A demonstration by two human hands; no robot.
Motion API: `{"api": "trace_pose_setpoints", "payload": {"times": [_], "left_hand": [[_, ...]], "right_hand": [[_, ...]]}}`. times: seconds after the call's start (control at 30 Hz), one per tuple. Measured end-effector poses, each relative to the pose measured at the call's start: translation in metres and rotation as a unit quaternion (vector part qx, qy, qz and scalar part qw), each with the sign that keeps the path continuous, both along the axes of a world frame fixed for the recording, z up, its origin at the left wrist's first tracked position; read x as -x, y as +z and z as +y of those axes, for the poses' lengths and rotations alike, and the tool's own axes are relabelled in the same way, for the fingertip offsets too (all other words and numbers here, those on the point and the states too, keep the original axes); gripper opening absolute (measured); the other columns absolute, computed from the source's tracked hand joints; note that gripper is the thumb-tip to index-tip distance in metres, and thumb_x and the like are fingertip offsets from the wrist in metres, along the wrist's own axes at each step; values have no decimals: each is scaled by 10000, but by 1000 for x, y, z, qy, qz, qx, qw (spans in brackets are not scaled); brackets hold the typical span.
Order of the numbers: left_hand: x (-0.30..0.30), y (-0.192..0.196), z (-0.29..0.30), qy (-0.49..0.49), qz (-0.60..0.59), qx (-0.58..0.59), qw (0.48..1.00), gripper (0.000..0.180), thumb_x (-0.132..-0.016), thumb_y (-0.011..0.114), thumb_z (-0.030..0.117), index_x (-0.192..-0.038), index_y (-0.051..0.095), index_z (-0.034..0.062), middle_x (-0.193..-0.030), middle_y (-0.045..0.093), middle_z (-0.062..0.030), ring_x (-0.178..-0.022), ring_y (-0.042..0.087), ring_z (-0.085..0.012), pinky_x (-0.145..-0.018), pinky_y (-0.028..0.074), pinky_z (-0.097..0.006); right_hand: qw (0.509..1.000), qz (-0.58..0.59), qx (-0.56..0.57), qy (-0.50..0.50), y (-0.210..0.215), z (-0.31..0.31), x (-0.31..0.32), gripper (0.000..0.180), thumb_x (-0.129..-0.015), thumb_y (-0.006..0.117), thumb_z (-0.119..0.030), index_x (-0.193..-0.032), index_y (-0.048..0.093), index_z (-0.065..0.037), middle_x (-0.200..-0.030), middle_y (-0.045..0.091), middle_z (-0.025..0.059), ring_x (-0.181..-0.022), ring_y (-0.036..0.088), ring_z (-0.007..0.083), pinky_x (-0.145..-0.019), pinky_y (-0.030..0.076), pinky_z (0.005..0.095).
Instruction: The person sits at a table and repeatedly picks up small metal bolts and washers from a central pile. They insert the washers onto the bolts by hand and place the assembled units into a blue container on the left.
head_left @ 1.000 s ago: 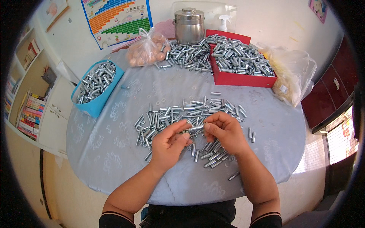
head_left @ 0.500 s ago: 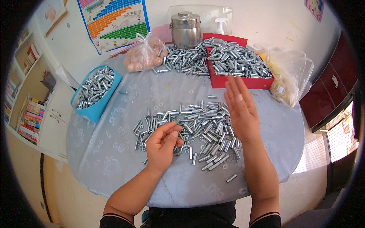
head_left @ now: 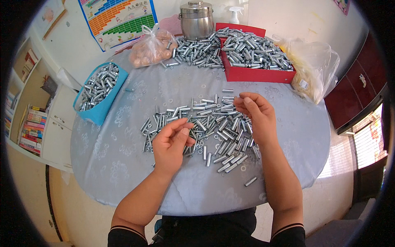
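My left hand [head_left: 169, 142] is over the left part of a pile of metal tubes and bolts [head_left: 230, 142]. Its thumb and fingertips are pinched together; whatever sits between them is too small to make out. Above the pile's right side is my right hand [head_left: 259, 117], its fingers bent to the left and loosely apart from the thumb, with nothing visible in them. Small washers [head_left: 243, 168] lie scattered among the tubes. One single tube [head_left: 250, 181] rests apart near the front.
A blue bin [head_left: 98, 117] of assembled bolts stands at left. Behind are a red box [head_left: 259, 75] heaped with bolts, a loose bolt heap [head_left: 197, 53], a bag of round brown items [head_left: 144, 55], a steel pot [head_left: 196, 22] and a clear plastic bag [head_left: 314, 78].
My right hand, flat with straight fingers before, has bent its fingers and turned them leftward over the pile. The left hand keeps its pinch. The whole view has shifted slightly.
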State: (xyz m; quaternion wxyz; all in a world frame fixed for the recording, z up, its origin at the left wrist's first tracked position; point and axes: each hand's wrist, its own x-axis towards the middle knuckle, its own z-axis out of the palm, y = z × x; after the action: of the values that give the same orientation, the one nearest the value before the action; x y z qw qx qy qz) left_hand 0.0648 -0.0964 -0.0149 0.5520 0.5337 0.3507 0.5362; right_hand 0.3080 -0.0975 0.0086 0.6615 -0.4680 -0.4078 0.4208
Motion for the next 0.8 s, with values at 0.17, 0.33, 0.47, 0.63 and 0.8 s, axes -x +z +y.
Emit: {"api": "trace_pose_setpoints", "payload": {"times": [0.17,0.33,0.47,0.63,0.8], "left_hand": [[0,-3,2,-4,18,5,1000,247,-948,563,56,-1178,592,-29,-1026,679,-115,-720,634,-104,-644,533,-239],[-2,2,9,-3,45,-2,999,207,-944,575,75,-1115,633,-26,-954,691,-95,-687,622,-95,-626,528,-229],[-2,16,9,15,41,-21,999,189,-943,582,80,-1092,644,-16,-929,692,-88,-677,616,-89,-618,518,-224],[4,17,-7,-2,60,-18,998,182,-945,588,95,-1085,653,0,-918,692,-74,-675,612,-79,-614,511,-213],[8,19,-14,-14,88,5,996,189,-935,605,105,-1084,653,-1,-894,691,-67,-670,607,-75,-602,504,-207]], "right_hand": [[998,-48,42,-19,2,0,-4,191,-954,571,-142,-1035,654,8,-915,690,75,-777,628,116,-705,504,249],[993,-82,89,11,26,-3,1,156,-915,612,-122,-970,665,15,-833,675,46,-680,567,82,-629,466,221],[974,-158,103,124,33,-29,-12,124,-878,648,-92,-939,667,15,-794,653,14,-669,541,72,-614,451,220],[866,-354,114,334,26,-96,-43,172,-797,741,-109,-943,687,-34,-814,639,17,-708,559,118,-642,468,282],[791,-471,120,372,33,-133,-42,214,-754,757,-117,-949,688,-66,-865,594,68,-764,577,202,-660,475,327]]}}
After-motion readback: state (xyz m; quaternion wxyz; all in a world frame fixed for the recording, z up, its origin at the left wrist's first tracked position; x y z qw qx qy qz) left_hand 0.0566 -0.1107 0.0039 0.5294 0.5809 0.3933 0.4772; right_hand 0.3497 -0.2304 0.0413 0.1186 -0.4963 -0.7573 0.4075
